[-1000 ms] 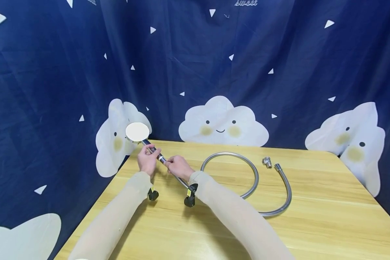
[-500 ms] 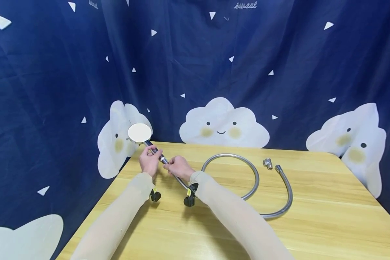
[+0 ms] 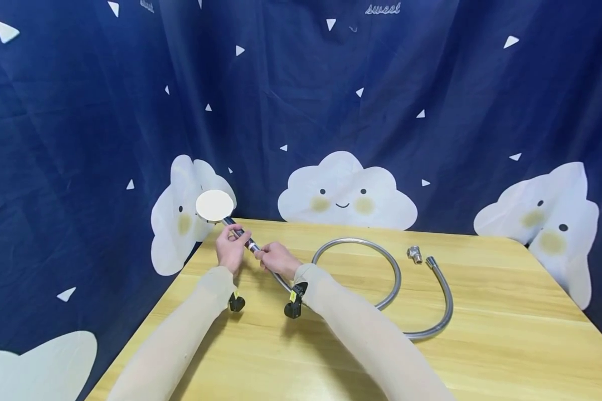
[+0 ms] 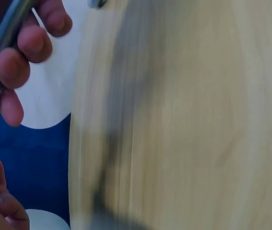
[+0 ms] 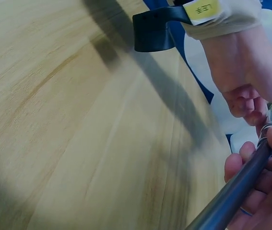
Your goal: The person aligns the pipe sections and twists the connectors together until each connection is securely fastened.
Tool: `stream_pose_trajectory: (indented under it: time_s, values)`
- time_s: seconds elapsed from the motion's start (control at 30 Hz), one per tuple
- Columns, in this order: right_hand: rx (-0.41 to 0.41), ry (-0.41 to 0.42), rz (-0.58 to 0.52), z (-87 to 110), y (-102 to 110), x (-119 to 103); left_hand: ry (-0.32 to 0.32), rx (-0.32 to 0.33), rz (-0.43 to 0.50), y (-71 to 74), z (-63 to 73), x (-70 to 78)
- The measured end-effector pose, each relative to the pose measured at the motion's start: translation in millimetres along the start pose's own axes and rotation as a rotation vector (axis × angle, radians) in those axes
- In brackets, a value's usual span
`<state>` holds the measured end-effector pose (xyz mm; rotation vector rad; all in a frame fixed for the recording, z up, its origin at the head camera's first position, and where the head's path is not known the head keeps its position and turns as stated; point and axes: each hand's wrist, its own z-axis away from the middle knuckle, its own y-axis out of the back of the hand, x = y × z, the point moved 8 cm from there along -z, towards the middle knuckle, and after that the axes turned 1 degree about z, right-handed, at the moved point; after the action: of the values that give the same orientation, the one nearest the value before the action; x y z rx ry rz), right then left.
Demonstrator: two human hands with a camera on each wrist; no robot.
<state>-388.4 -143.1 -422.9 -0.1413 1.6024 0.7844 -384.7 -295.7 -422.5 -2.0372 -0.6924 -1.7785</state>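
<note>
A handheld shower head (image 3: 214,206) is held by its handle in the left hand (image 3: 231,248) over the table (image 3: 506,317)'s far left; the end of a metal shower hose (image 5: 235,191) is gripped just nearer by the right hand (image 3: 278,260). The joint between both grips is apparently being worked; a steadied handle and a turned hose end seem called for.

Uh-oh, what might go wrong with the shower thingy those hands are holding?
The left hand holds the shower head up by its handle; if that grip loosens, the head might drop.

The right hand holds the hose close to where it meets the handle, so tilting either part might leave the joint crooked.

The hose's loose end lies near a little metal fitting, so a tug could bump it.
</note>
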Motion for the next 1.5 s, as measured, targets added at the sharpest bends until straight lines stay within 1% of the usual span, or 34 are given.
stream_pose_trajectory:
  time_s: [0.17,0.27,0.43,0.6,0.8,1.0,1.13,1.5]
  values:
    - [-0.016,0.004,-0.018,4.6,-2.0,-0.1,-0.042,-0.077,-0.076,-0.7,-0.8,-0.5]
    - [-0.029,0.003,-0.018,4.9,-3.6,0.4,-0.053,-0.098,-0.11,0.2,-1.9,-0.2]
    - [-0.025,0.013,-0.028,3.3,-3.5,-1.2,-0.047,-0.07,-0.103,2.5,-2.9,0.9]
    - [-0.018,-0.01,-0.035,2.8,-1.7,0.2,-0.049,-0.043,-0.067,1.7,-0.9,2.1]
    - [0.009,-0.024,-0.085,1.4,0.4,1.1,-0.061,-0.008,-0.037,3.2,0.6,2.5]
    - [0.031,-0.056,-0.129,1.8,-0.1,2.5,-0.059,-0.007,-0.051,4.0,2.6,1.3]
    - [0.036,-0.064,-0.128,2.8,0.4,1.2,-0.051,-0.002,-0.06,2.8,3.5,2.0]
    - [0.07,-0.066,-0.129,-0.5,5.8,0.1,-0.07,0.008,-0.07,-0.4,2.4,8.8]
